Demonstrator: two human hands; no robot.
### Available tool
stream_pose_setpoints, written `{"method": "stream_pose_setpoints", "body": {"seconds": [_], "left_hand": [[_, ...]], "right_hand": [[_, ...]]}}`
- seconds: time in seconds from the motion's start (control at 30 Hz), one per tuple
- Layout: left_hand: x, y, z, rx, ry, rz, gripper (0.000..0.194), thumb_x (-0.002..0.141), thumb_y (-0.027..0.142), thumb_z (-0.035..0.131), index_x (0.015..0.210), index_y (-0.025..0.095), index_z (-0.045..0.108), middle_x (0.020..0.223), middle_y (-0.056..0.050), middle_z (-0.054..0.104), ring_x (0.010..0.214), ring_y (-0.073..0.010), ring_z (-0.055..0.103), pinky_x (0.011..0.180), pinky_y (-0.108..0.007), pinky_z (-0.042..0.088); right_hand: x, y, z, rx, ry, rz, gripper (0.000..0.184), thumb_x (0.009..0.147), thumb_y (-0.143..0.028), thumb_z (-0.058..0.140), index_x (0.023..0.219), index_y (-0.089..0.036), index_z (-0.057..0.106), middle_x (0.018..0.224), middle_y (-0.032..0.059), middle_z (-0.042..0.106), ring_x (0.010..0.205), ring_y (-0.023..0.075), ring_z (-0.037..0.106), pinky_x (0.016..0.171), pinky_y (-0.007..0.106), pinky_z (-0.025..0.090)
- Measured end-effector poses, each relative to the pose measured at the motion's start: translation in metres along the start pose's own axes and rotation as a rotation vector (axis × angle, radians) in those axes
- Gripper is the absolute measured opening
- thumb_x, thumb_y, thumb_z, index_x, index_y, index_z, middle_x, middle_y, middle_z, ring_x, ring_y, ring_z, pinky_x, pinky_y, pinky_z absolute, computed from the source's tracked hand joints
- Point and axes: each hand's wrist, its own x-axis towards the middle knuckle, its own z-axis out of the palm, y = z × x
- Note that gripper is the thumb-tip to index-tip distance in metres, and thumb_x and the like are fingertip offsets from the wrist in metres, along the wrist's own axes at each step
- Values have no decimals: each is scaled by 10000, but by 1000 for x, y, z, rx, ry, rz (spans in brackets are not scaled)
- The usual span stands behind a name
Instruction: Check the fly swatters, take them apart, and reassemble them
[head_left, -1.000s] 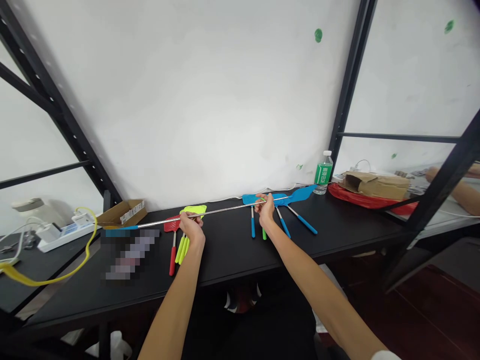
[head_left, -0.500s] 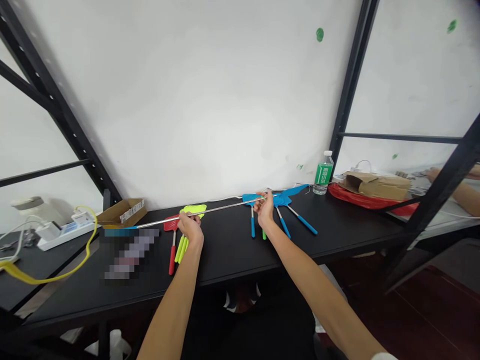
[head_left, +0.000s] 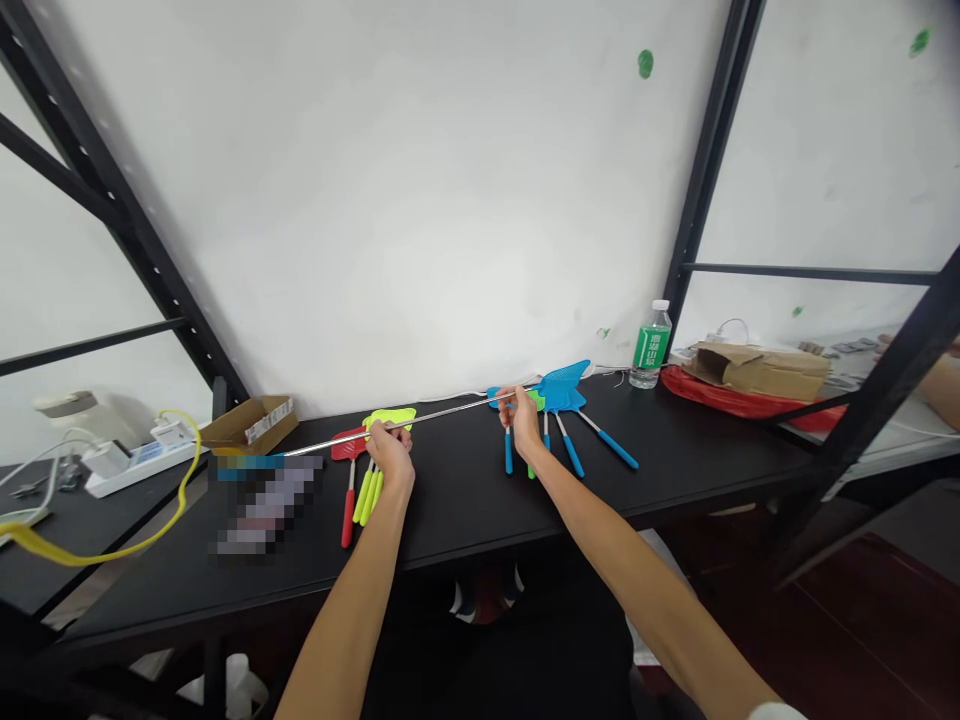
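A blue fly swatter (head_left: 450,411) with a long silver telescopic rod stretches level across the desk, its blue handle to the left and its flat head to the right. My left hand (head_left: 390,452) closes around the middle of the rod. My right hand (head_left: 523,418) pinches the rod close to the head. Beneath my left hand lie a red fly swatter (head_left: 348,518) and several yellow fly swatters (head_left: 366,497). Several blue fly swatters (head_left: 616,448) and a green fly swatter (head_left: 535,399) lie around my right hand, some partly hidden.
A water bottle (head_left: 650,348) stands at the back right, near a cardboard box (head_left: 765,370) and red plastic (head_left: 694,391). To the left are an open carton (head_left: 259,425), a power strip (head_left: 142,468) and a yellow cable (head_left: 180,505). A pixelated patch covers part of the desk.
The held fly swatter's head has turned from nearly edge-on to showing its broad face. My right hand has shifted slightly left, and the view has moved a little.
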Motion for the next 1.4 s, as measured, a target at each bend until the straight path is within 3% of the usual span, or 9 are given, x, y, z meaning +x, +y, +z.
{"method": "stream_pose_setpoints", "body": {"seconds": [0.17, 0.33, 0.47, 0.7, 0.83, 1.0, 1.27, 1.33, 1.4], "left_hand": [[8, 2, -4, -4, 120, 7, 215, 786, 342, 444, 641, 235, 327, 488, 91, 280, 369, -75, 315, 373, -206, 196], [7, 3, -3, -2, 118, 18, 216, 765, 326, 455, 631, 238, 311, 486, 89, 287, 368, -73, 306, 371, -210, 197], [2, 5, 0, 26, 108, 41, 253, 778, 327, 461, 615, 241, 286, 474, 88, 271, 370, -70, 297, 372, -212, 191], [1, 3, 0, -19, -37, 53, 332, 848, 395, 449, 605, 238, 285, 473, 87, 259, 367, -69, 278, 374, -208, 194], [-2, 2, 1, -6, -81, 56, 367, 878, 395, 417, 577, 237, 279, 459, 71, 275, 367, -75, 269, 370, -214, 193], [-10, -2, 6, 35, -256, 35, 429, 907, 438, 387, 547, 235, 274, 441, 55, 283, 368, -73, 233, 371, -214, 168], [-19, -9, 9, 104, -524, -56, 433, 873, 441, 486, 540, 230, 307, 473, 51, 285, 390, -77, 255, 379, -216, 194], [-18, -8, 9, 115, -524, -80, 446, 862, 475, 507, 539, 227, 327, 474, 53, 292, 388, -79, 268, 379, -219, 203], [-14, -5, 6, 81, -417, -76, 476, 857, 531, 500, 532, 226, 333, 466, 64, 266, 378, -76, 253, 378, -220, 197]], "right_hand": [[5, -9, -5, 171, 99, 115, 487, 824, -706, 540, 928, -232, 583, 675, -18, 558, 458, 100, 443, 411, 252, 329], [14, -14, -16, 340, 227, 127, 456, 829, -686, 573, 848, -236, 504, 716, -12, 594, 481, 97, 479, 416, 257, 361], [16, -13, -20, 326, 294, 85, 402, 808, -595, 662, 801, -232, 489, 687, -35, 568, 478, 83, 449, 419, 246, 349], [16, -9, -20, 160, 279, 47, 342, 762, -515, 727, 871, -198, 662, 610, -54, 490, 466, 73, 409, 418, 239, 304], [16, -4, -19, 150, 244, 30, 330, 738, -498, 751, 852, -195, 688, 578, -60, 465, 457, 68, 374, 414, 239, 288], [9, 0, -7, 99, 151, 21, 350, 714, -514, 772, 762, -180, 675, 563, -43, 482, 460, 67, 366, 403, 236, 273], [9, -8, -9, 319, 198, 143, 388, 836, -581, 609, 965, -224, 689, 730, -16, 551, 489, 70, 442, 412, 235, 320], [11, -9, -14, 355, 238, 149, 382, 872, -580, 555, 934, -224, 677, 724, -19, 541, 480, 68, 427, 421, 239, 333], [14, -10, -19, 375, 292, 141, 369, 890, -566, 530, 889, -219, 655, 702, -26, 529, 467, 67, 405, 421, 240, 333]]}}
